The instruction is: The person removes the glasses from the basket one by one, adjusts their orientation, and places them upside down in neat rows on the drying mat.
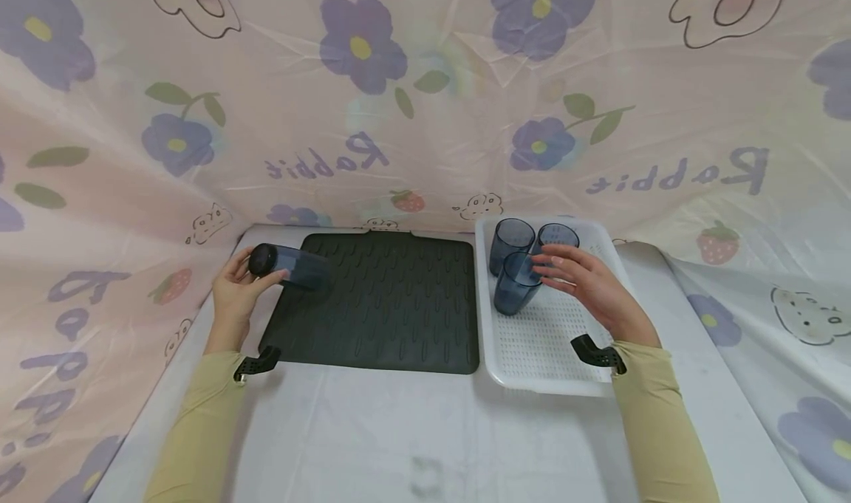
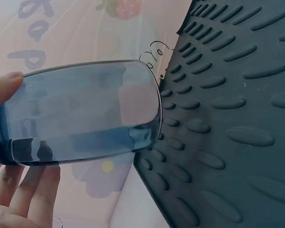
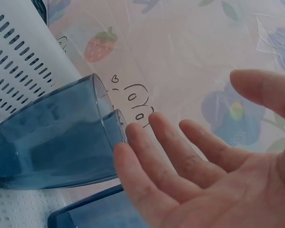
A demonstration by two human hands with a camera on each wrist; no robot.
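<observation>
My left hand (image 1: 241,289) grips a blue clear glass (image 1: 299,267) near its dark, thick base end, thumb on one side and fingers on the other. The glass lies on its side in the air, its rim end pointing right over the left part of a black ridged drying mat (image 1: 399,303). My right hand (image 1: 592,285) holds nothing; its fingers are spread with the fingertips right beside the rims of the blue glasses. Three such glasses, the front one (image 1: 515,285) nearest me, stand in the white perforated tray (image 1: 532,381). In the right wrist view, a glass (image 3: 57,137) sits just left of the fingertips.
The mat and the tray lie side by side on a white-covered table (image 1: 372,429). Behind and at both sides hangs a printed curtain (image 1: 452,119) with flowers and strawberries. Black straps (image 1: 598,355) circle both wrists.
</observation>
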